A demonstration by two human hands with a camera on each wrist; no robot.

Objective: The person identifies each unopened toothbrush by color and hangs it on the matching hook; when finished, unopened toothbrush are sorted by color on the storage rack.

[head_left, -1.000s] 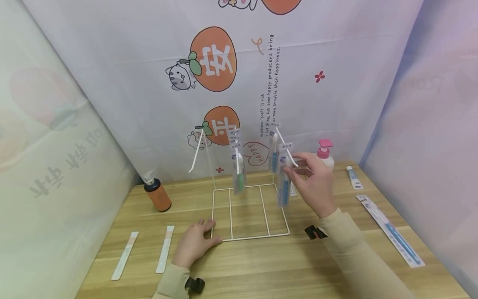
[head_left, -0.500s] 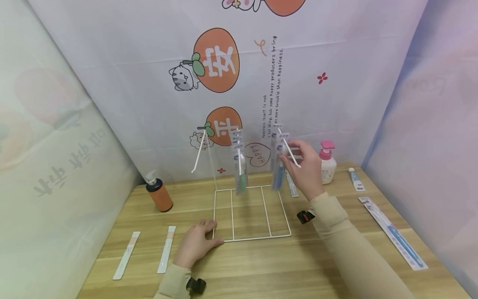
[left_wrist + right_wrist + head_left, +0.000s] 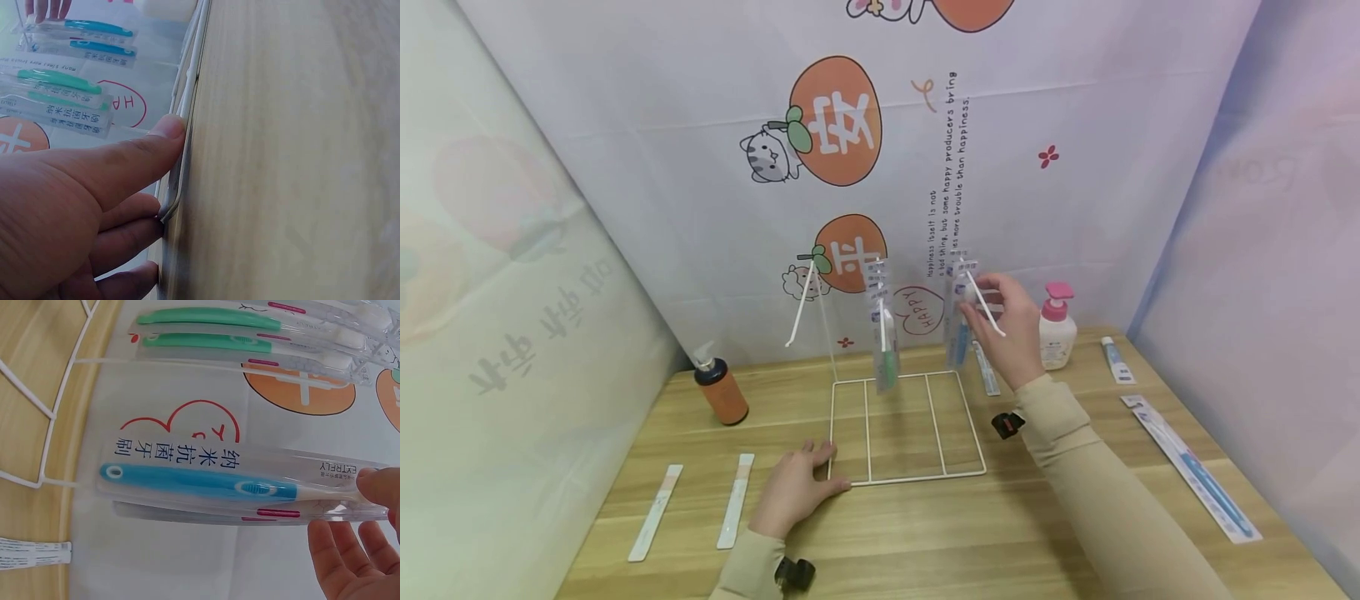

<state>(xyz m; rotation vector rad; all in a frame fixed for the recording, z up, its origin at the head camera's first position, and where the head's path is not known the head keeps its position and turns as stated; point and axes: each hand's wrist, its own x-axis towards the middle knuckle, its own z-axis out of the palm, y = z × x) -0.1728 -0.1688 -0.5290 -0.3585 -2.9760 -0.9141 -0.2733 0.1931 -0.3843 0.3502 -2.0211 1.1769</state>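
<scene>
My right hand [image 3: 1009, 329] pinches the upper part of a blue toothbrush [image 3: 200, 480] in a clear blister pack. The pack hangs upright on the right prong of a white wire rack [image 3: 906, 481], with another pack behind it. In the right wrist view, the thumb lies over the front of the pack and the fingers are behind. At the rack's front left corner, my left hand [image 3: 792, 493] holds the base wire, its thumb [image 3: 167, 127] on the front bar. Packs with green toothbrushes [image 3: 887, 367] hang on the middle prong. The left prong [image 3: 800, 307] is bare.
Left on the wooden table stand an orange pump bottle [image 3: 722, 396] and two slim white packets [image 3: 655, 514] [image 3: 735, 502]. To the right are a white bottle with pink pump [image 3: 1057, 337], a small tube [image 3: 1117, 362], another blue toothbrush pack [image 3: 1195, 471] and a narrow packet [image 3: 987, 371].
My right hand has moved back along the right prong, sliding the blue toothbrush pack toward the one behind it. The left hand stays at the rack's corner.
</scene>
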